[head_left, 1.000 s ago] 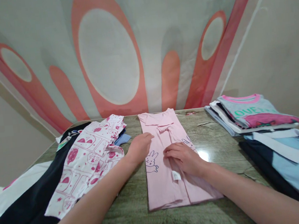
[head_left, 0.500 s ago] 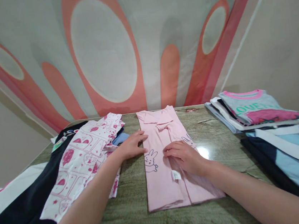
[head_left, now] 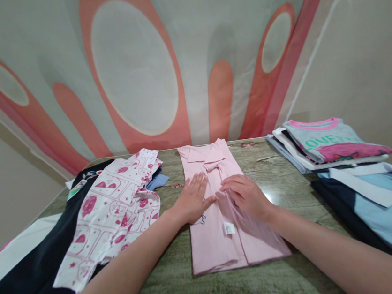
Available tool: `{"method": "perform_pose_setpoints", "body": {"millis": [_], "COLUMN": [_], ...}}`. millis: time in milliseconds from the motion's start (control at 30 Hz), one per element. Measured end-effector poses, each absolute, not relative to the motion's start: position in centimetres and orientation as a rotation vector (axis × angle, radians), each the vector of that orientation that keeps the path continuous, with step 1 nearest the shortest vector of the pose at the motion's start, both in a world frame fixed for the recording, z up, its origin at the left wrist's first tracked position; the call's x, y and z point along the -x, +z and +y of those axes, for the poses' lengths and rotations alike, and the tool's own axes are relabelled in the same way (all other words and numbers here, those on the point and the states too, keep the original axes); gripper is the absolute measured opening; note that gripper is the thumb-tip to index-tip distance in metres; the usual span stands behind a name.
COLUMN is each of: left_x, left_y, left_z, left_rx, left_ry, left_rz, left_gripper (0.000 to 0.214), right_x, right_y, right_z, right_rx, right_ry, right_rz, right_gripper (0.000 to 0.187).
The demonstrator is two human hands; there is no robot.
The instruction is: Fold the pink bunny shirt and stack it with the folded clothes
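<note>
A pink shirt [head_left: 215,251] with printed rabbits lies folded lengthwise on the table, its sides turned inward and a white label [head_left: 229,228] showing. My left hand [head_left: 193,199] rests flat on its left part, fingers stretched out and covering most of one rabbit print. On the right part, my right hand [head_left: 247,197] has its fingers bent and drawn together at the inner folded edge, closed on the cloth there. Part of that grip is hidden under the hand.
Left of the shirt lie a white garment with pink prints [head_left: 107,209], black clothing [head_left: 30,274] and white cloth. A stack of folded clothes [head_left: 337,142] stands at the back right, with a light blue and navy garment [head_left: 388,219] nearer. A wall [head_left: 192,48] rises behind the wooden table [head_left: 162,287].
My left hand has moved right from the shirt's left edge and now lies flat on it. My right hand has shifted slightly, its fingers more bent.
</note>
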State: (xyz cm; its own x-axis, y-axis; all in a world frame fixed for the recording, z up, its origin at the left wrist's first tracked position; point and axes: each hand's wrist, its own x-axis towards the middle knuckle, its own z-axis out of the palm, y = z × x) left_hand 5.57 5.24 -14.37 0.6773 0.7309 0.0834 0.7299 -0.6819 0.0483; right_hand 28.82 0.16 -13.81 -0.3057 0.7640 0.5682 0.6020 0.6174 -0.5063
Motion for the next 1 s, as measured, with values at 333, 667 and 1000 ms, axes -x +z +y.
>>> {"method": "perform_pose_setpoints", "body": {"millis": [333, 667, 1000], "left_x": [-5.7, -1.1, -3.0], "left_y": [-12.2, -9.0, -5.0], "left_z": [3.9, -7.3, -4.2], "left_rx": [-2.887, -2.805, -2.665], "left_ry": [-0.014, -0.184, 0.180], "left_rz": [1.240, 0.826, 0.871], "left_gripper": [0.059, 0.059, 0.030], "right_x": [-31.0, -30.6, -32.9], "right_y": [-15.7, -15.5, -14.6], "right_z": [2.7, 2.4, 3.1], "right_rx": [1.363, 1.384, 1.366], "right_ry": [0.274, 0.285, 0.240], "right_rz": [-1.878, -1.883, -1.662], "right_gripper": [0.033, 0.030, 0.027]}}
